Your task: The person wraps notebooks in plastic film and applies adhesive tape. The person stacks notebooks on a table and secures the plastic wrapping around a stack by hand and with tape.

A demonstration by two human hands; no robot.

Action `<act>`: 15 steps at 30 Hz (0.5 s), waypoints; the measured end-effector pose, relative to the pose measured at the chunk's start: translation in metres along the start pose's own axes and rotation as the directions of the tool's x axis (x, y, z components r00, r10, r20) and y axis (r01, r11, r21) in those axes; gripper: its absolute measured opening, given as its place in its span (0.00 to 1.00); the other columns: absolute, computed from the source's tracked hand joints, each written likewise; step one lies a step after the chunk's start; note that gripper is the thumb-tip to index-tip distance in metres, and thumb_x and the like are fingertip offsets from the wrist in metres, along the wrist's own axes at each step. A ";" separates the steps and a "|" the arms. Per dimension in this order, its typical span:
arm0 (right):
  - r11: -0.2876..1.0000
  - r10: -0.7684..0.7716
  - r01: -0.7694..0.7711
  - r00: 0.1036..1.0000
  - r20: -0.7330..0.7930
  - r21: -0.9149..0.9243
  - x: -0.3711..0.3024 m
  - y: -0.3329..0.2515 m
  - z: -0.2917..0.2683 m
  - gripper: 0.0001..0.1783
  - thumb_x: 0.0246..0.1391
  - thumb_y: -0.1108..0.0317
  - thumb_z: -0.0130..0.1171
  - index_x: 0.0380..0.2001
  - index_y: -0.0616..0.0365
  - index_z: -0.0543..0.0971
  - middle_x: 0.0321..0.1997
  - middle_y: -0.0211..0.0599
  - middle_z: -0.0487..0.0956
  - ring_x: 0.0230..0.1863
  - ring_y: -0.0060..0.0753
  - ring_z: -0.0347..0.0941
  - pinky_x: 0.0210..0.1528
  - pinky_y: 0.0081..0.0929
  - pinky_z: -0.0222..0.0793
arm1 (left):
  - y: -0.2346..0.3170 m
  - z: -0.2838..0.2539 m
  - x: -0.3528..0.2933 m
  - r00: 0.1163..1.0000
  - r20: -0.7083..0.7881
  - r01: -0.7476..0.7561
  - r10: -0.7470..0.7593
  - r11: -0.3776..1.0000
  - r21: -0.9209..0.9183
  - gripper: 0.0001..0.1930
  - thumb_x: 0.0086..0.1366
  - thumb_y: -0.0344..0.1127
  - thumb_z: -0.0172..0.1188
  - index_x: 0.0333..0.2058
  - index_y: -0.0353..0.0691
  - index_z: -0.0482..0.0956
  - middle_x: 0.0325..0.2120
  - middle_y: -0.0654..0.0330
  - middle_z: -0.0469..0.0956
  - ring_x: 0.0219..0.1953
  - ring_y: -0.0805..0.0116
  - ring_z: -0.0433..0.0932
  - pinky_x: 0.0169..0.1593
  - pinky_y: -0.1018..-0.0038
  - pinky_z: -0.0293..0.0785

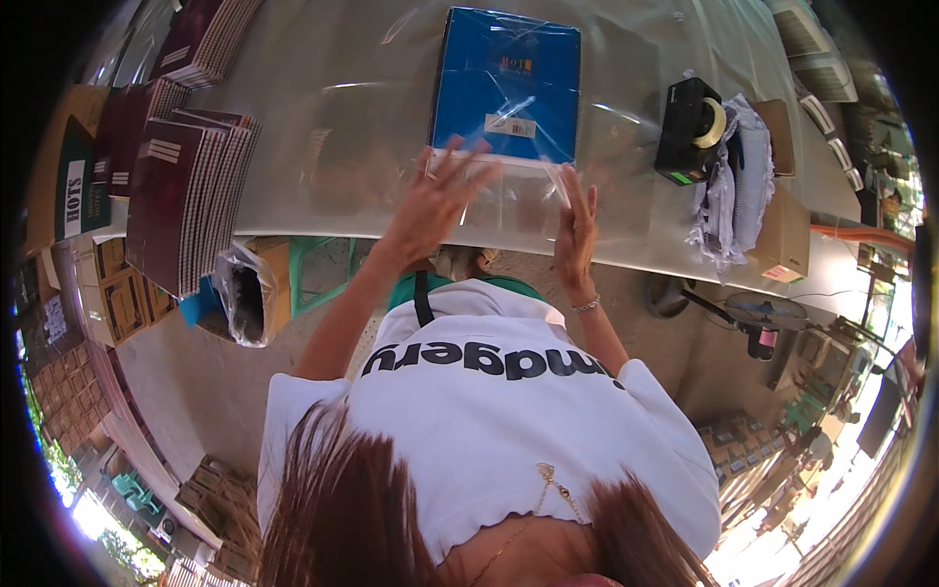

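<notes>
though apart, two hands (one box)

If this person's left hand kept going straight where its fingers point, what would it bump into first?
Probably the near edge of the blue box, just ahead of the left hand. Loose clear plastic film might come first; motion blur and unclear depth leave contact uncertain.
</notes>
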State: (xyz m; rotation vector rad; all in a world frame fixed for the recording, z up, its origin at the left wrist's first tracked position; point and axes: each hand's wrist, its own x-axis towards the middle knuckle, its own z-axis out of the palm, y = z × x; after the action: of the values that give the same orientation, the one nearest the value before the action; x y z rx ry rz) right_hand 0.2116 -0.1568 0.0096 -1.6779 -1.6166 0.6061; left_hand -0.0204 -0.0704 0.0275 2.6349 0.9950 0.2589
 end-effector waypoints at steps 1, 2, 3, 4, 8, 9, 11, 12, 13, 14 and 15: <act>0.996 0.007 -0.007 1.000 0.007 0.087 -0.003 -0.004 0.002 0.28 0.56 0.75 0.44 0.62 0.46 0.62 0.68 0.33 0.56 0.70 0.38 0.45 0.70 0.46 0.31 | 0.013 0.003 -0.005 0.995 0.044 -0.087 0.086 0.995 0.039 0.31 0.62 0.34 0.51 0.64 0.58 0.55 0.67 0.66 0.44 0.69 0.57 0.40 0.68 0.53 0.33; 0.985 0.007 -0.010 1.000 0.018 0.174 -0.007 -0.016 0.006 0.27 0.57 0.74 0.42 0.61 0.47 0.63 0.68 0.33 0.57 0.70 0.38 0.46 0.70 0.45 0.31 | 0.026 0.008 -0.013 0.982 0.090 -0.171 0.164 0.982 0.077 0.32 0.60 0.33 0.52 0.63 0.58 0.56 0.66 0.67 0.46 0.68 0.58 0.41 0.68 0.53 0.34; 0.968 0.018 -0.026 0.999 0.034 0.250 -0.011 -0.022 0.007 0.25 0.58 0.73 0.41 0.61 0.49 0.64 0.68 0.34 0.58 0.70 0.38 0.47 0.70 0.45 0.31 | 0.034 0.015 -0.020 0.960 0.138 -0.256 0.242 0.962 0.094 0.33 0.58 0.32 0.54 0.63 0.58 0.58 0.66 0.68 0.48 0.68 0.58 0.42 0.68 0.54 0.36; 0.993 -0.070 0.060 0.993 0.096 0.106 -0.018 -0.022 0.004 0.26 0.57 0.72 0.44 0.61 0.49 0.64 0.67 0.35 0.58 0.70 0.40 0.47 0.69 0.45 0.33 | 0.038 0.023 -0.031 0.965 0.054 -0.261 0.257 0.962 0.079 0.33 0.57 0.31 0.55 0.62 0.57 0.58 0.65 0.65 0.51 0.68 0.58 0.44 0.67 0.54 0.37; 0.944 -0.202 0.225 0.972 0.117 -0.242 -0.049 -0.016 -0.011 0.30 0.49 0.77 0.48 0.59 0.53 0.64 0.65 0.44 0.58 0.66 0.48 0.51 0.66 0.44 0.42 | 0.035 0.036 -0.055 0.951 -0.308 0.038 -0.010 0.996 0.084 0.33 0.55 0.26 0.55 0.61 0.54 0.61 0.56 0.56 0.63 0.62 0.60 0.57 0.64 0.56 0.50; 0.941 -0.192 0.200 0.980 0.056 -0.274 -0.054 -0.013 -0.013 0.32 0.46 0.81 0.47 0.58 0.55 0.64 0.64 0.47 0.58 0.64 0.51 0.52 0.64 0.44 0.45 | 0.033 0.038 -0.056 0.905 -0.395 0.201 -0.158 0.977 0.071 0.32 0.56 0.25 0.54 0.60 0.53 0.61 0.53 0.54 0.66 0.60 0.60 0.61 0.62 0.57 0.55; 0.970 -0.124 0.132 0.991 0.052 -0.203 -0.052 0.000 -0.012 0.35 0.40 0.82 0.52 0.57 0.53 0.65 0.58 0.47 0.61 0.59 0.50 0.55 0.61 0.44 0.48 | 0.021 0.045 -0.044 0.792 -0.465 0.389 -0.395 0.914 -0.114 0.31 0.56 0.23 0.53 0.59 0.50 0.63 0.48 0.52 0.68 0.54 0.59 0.66 0.57 0.60 0.62; 0.981 -0.090 0.097 0.995 0.053 -0.167 -0.052 0.006 -0.011 0.37 0.38 0.82 0.54 0.57 0.51 0.65 0.55 0.47 0.62 0.56 0.49 0.57 0.59 0.44 0.50 | 0.018 0.049 -0.042 0.716 -0.482 0.467 -0.506 0.859 -0.209 0.30 0.55 0.22 0.52 0.59 0.49 0.64 0.46 0.52 0.69 0.51 0.58 0.68 0.54 0.61 0.65; 0.983 -0.092 0.099 0.994 0.050 -0.153 -0.056 0.012 -0.010 0.38 0.37 0.84 0.51 0.57 0.52 0.65 0.54 0.46 0.62 0.55 0.49 0.58 0.58 0.44 0.50 | 0.017 0.051 -0.047 0.746 -0.421 0.437 -0.517 0.856 -0.276 0.30 0.56 0.21 0.51 0.58 0.48 0.64 0.45 0.52 0.69 0.49 0.57 0.69 0.52 0.63 0.66; 0.985 -0.095 0.101 0.994 0.045 -0.143 -0.060 0.021 -0.009 0.38 0.36 0.86 0.49 0.57 0.52 0.65 0.53 0.46 0.62 0.55 0.49 0.58 0.58 0.44 0.51 | 0.013 0.053 -0.052 0.776 -0.360 0.406 -0.518 0.847 -0.345 0.29 0.56 0.21 0.49 0.58 0.46 0.64 0.44 0.52 0.70 0.48 0.55 0.69 0.50 0.64 0.67; 0.986 -0.098 0.103 0.994 0.041 -0.131 -0.062 0.029 -0.009 0.39 0.35 0.87 0.47 0.56 0.52 0.64 0.53 0.45 0.63 0.54 0.49 0.58 0.57 0.43 0.51 | 0.009 0.055 -0.059 0.804 -0.299 0.377 -0.514 0.829 -0.412 0.29 0.56 0.20 0.48 0.58 0.45 0.64 0.43 0.52 0.70 0.46 0.54 0.70 0.48 0.65 0.69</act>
State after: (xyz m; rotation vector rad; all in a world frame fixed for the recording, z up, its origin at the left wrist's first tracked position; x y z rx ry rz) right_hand 0.2307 -0.2182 -0.0160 -1.6763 -1.7890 0.4883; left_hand -0.0433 -0.1286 -0.0237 1.9926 1.5246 0.7958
